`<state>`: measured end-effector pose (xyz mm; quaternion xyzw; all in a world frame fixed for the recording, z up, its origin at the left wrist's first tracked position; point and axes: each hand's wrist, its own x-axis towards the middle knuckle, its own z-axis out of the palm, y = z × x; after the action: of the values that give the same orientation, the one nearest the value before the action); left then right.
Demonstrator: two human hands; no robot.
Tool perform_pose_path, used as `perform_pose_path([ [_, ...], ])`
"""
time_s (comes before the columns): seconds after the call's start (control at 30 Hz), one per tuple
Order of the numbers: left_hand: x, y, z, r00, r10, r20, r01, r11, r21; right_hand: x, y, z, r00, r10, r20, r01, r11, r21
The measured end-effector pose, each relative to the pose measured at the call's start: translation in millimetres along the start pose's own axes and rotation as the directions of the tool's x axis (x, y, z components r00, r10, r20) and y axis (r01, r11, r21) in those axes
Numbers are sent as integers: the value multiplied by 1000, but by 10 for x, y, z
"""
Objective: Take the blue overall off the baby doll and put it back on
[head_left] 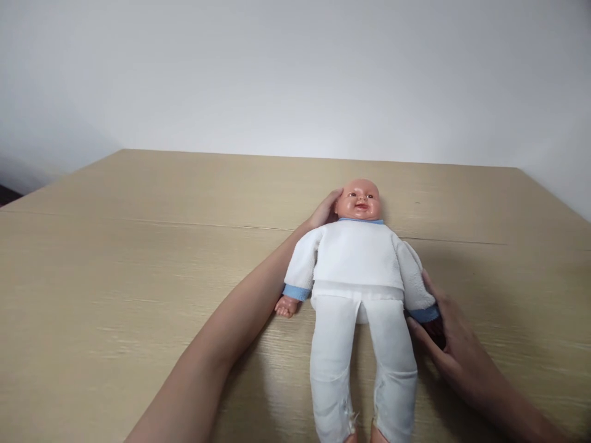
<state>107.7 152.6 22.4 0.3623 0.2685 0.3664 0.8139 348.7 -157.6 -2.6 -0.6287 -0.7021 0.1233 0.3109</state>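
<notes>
A baby doll [357, 255] lies on its back on the table, head away from me. It wears a white top with blue collar and cuffs and white trousers. My left hand [327, 208] cups the side of the doll's head, its fingertips partly hidden behind it. At the doll's other side, my right hand [450, 332] is curved round the sleeve end and blue cuff, thumb below and fingers along the outer side. The doll's hand there is mostly hidden in shadow. The doll's other hand [287, 306] rests beside my left forearm. Its feet are cut off by the lower frame edge.
The light wooden table [115, 295] fills most of the view, with a thin seam running across it. Its far edge meets a pale wall [295, 74]. A dark object [8, 195], too cut off to name, shows at the far left.
</notes>
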Motion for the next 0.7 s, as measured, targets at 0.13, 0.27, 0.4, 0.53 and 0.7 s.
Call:
perform_pose_path([
  [0.13, -7, 0, 7, 1000, 4, 7, -4, 1000, 26, 0, -13, -9, 1000, 4, 11, -4, 1000, -6],
  [0.27, -14, -4, 2, 999, 21, 24, -23, 998, 67, -1, -7, -5, 1000, 5, 20, -5, 1000, -1],
  [0.4, -22, 6, 7, 1000, 11, 21, -12, 998, 63, 8, -14, -7, 1000, 3, 22, -3, 1000, 4],
  [0.53, 2, 8, -7, 1000, 1, 18, -1, 999, 42, 29, -31, -15, 1000, -9, 25, 8, 1000, 19],
  [0.7, 52, 0, -59, 1000, -12, 24, 10, 999, 53, 47, -8, -7, 1000, -1, 25, 1, 1000, 26],
])
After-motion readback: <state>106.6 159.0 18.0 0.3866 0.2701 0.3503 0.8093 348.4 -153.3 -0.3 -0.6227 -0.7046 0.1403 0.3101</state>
